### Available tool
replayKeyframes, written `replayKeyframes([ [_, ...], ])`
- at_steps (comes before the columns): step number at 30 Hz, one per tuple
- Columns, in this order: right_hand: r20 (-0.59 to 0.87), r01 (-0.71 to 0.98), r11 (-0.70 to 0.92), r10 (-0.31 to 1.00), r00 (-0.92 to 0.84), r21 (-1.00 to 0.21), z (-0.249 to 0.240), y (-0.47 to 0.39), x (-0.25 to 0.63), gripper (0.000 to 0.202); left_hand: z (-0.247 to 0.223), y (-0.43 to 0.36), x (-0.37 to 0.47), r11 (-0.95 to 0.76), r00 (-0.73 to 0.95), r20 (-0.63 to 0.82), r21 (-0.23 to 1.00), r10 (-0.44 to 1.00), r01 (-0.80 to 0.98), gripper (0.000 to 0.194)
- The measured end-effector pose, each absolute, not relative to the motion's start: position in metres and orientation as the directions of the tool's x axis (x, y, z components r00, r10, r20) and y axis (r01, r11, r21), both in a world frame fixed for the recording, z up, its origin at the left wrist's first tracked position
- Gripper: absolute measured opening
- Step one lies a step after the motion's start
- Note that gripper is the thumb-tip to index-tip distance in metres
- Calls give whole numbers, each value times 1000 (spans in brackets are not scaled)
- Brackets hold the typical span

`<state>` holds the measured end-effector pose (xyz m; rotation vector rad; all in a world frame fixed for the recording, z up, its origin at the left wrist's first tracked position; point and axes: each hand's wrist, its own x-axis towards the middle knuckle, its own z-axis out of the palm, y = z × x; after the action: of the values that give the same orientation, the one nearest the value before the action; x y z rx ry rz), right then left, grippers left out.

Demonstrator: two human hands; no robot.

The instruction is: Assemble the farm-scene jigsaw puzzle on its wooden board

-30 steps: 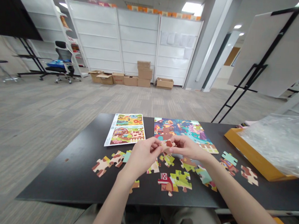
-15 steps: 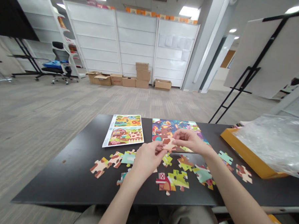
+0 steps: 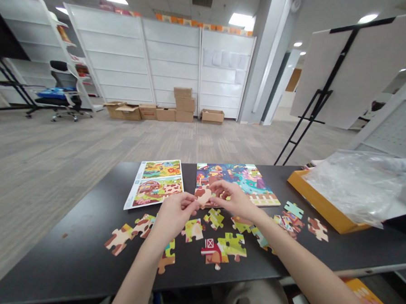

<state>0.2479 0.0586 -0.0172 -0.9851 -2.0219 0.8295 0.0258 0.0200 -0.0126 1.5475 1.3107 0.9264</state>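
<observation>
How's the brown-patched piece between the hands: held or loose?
Held: left hand pinches the brown-patched piece at one edge. Right hand is at the opposite edge; cannot tell whether it grips.

The person's bare left forearm (image 3: 139,266) and right forearm (image 3: 302,261) slant forward and inward. The left hand (image 3: 176,212) pinches, thumb (image 3: 190,208) and fingers (image 3: 187,197) drawn close; the right hand (image 3: 234,200), turned leftward, arches its fingers above the thumb, near the left fingertips.
</observation>
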Motion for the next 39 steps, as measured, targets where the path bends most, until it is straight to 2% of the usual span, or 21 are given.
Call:
replayKeyframes([
  [5,279,306,429,859,-430,-850,-18,59,247,24,-15,20,27,-41,166,-11,951,986,305,18],
  [12,166,98,229,885,-434,-968,-22,70,254,31,-6,19,34,6,165,-57,955,985,297,11],
  [21,122,126,196,890,-440,-973,-26,74,259,32,-5,20,38,14,168,-74,943,983,333,10],
  [31,105,63,152,879,-465,-986,-27,78,260,36,-8,20,44,-66,223,-9,942,975,329,16],
  [35,153,128,212,919,-363,-969,-10,91,289,38,-14,20,47,-133,249,49,934,967,332,18],
  [39,201,218,227,970,-135,-949,7,114,348,43,-18,22,45,-172,200,90,879,976,445,21],
])
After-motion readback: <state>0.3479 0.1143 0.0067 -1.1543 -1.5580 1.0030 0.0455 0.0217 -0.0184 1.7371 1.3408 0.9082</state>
